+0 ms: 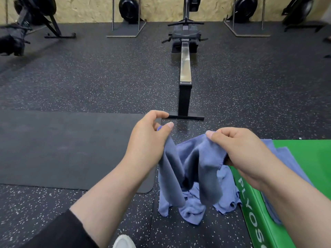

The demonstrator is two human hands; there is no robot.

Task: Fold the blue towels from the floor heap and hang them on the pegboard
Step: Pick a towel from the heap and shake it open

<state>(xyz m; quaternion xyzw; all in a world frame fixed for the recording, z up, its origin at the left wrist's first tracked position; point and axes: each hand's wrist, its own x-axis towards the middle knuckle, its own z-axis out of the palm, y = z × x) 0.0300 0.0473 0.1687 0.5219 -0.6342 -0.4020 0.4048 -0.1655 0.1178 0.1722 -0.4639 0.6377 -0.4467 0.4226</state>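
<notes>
Ahead, I see a steel-railed black rowing machine [185, 68] and a green padded plyo box [279, 203] beside the heap of blue towels [193, 210]; my left hand [148, 138] and right hand [240, 151] each pinch the raised blue cloth towel [189, 163] above it.

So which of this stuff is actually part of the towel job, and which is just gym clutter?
Part of the job:
- held towel, pinched by left hand and right hand
- towel heap on the floor
- towel on the box

Just lying about:
- green plyo box
- rowing machine
- black mat
</notes>
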